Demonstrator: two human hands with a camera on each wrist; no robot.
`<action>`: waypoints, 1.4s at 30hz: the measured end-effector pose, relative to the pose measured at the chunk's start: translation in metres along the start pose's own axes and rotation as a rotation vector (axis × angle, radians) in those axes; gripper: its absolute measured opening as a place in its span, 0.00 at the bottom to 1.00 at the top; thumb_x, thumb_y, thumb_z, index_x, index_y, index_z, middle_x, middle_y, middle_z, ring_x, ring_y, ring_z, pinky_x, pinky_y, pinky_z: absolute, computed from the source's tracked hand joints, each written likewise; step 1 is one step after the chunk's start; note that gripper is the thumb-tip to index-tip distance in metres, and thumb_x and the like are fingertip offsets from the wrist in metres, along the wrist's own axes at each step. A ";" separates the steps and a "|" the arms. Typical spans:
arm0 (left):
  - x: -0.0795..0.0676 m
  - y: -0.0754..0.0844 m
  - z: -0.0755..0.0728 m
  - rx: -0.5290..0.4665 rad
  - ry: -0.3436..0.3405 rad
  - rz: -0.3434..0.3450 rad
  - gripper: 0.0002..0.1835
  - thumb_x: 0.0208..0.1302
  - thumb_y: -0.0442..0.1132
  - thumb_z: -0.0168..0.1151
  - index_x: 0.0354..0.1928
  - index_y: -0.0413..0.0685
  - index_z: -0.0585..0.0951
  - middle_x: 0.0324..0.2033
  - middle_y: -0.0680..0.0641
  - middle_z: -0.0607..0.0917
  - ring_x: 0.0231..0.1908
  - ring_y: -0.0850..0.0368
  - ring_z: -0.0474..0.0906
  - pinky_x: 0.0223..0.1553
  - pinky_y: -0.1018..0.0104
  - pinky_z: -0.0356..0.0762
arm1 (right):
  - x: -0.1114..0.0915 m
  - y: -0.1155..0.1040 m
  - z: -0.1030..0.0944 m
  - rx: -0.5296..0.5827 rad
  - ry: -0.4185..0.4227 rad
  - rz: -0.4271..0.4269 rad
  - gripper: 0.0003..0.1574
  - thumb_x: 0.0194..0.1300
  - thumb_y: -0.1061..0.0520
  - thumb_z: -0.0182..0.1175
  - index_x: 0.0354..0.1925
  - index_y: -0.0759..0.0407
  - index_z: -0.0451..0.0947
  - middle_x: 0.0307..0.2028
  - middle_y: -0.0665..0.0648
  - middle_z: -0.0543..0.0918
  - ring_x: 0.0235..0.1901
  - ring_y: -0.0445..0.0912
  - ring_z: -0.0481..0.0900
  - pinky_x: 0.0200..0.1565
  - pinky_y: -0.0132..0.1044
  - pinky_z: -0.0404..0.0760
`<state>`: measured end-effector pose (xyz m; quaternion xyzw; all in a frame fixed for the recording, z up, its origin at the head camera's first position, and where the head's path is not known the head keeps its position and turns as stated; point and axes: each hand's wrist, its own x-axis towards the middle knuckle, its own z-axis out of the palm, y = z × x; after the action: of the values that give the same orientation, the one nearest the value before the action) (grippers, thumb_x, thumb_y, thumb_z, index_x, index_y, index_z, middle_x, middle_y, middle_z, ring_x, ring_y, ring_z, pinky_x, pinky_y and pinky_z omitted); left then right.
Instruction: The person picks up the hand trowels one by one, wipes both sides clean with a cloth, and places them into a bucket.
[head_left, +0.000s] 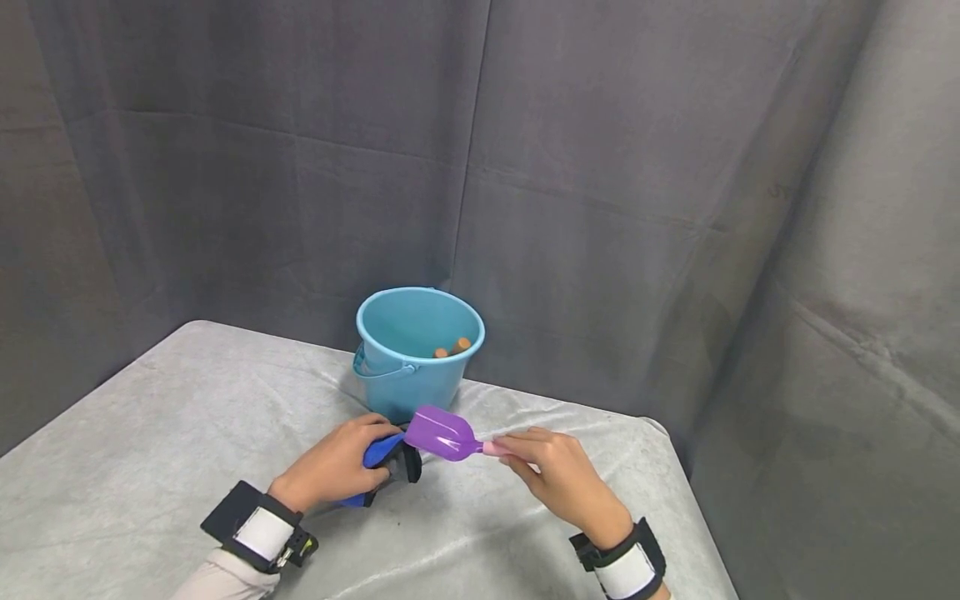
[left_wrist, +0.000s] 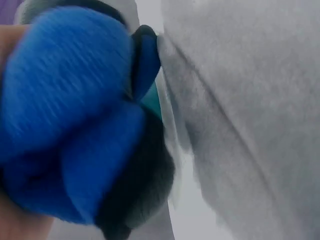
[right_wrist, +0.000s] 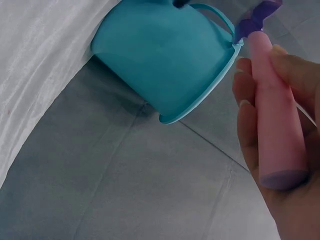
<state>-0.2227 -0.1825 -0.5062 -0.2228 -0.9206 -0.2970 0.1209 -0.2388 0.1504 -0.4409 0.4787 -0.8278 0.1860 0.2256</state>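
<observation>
My left hand [head_left: 341, 462] grips a bundled blue and dark-grey fabric glove [left_wrist: 67, 75], which looks soft and folded; whether it is one glove or a pair I cannot tell. In my right hand [head_left: 558, 475] is a hand trowel with a purple scoop [head_left: 442, 433], its pink handle [right_wrist: 280, 107] held between thumb and fingers. The scoop points left, and its tip overlaps the glove in the head view. Just behind both hands stands a light-blue bucket [head_left: 397, 379] with two orange-brown handle-like ends [head_left: 461, 344] showing inside.
A pale grey cloth covers the table [head_left: 172, 400]. Dark grey curtains [head_left: 585, 208] hang close behind the bucket and along the right side. The bucket's carrying handle [head_left: 378, 375] hangs down on its near left side.
</observation>
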 end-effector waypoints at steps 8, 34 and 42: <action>0.001 0.007 0.007 -0.086 0.144 0.074 0.24 0.57 0.35 0.62 0.58 0.42 0.82 0.53 0.48 0.84 0.54 0.53 0.81 0.58 0.51 0.78 | 0.002 0.001 0.002 0.027 0.064 -0.061 0.20 0.63 0.62 0.69 0.53 0.51 0.87 0.46 0.46 0.89 0.45 0.40 0.87 0.46 0.36 0.85; 0.001 0.050 0.039 -1.068 0.397 0.052 0.06 0.61 0.25 0.43 0.33 0.27 0.70 0.30 0.60 0.77 0.32 0.67 0.72 0.38 0.72 0.73 | 0.003 -0.012 0.026 0.188 0.142 -0.087 0.23 0.63 0.64 0.69 0.57 0.60 0.84 0.49 0.55 0.88 0.46 0.45 0.87 0.49 0.29 0.83; 0.003 0.057 0.041 -1.277 0.482 -0.123 0.16 0.60 0.27 0.38 0.32 0.52 0.74 0.28 0.59 0.78 0.31 0.66 0.73 0.36 0.71 0.75 | 0.004 -0.014 0.033 0.207 0.104 -0.084 0.23 0.65 0.63 0.68 0.58 0.62 0.83 0.46 0.55 0.87 0.41 0.42 0.86 0.44 0.26 0.83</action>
<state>-0.2014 -0.1156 -0.5096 -0.1254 -0.5232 -0.8294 0.1502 -0.2349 0.1239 -0.4643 0.5234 -0.7707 0.2854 0.2251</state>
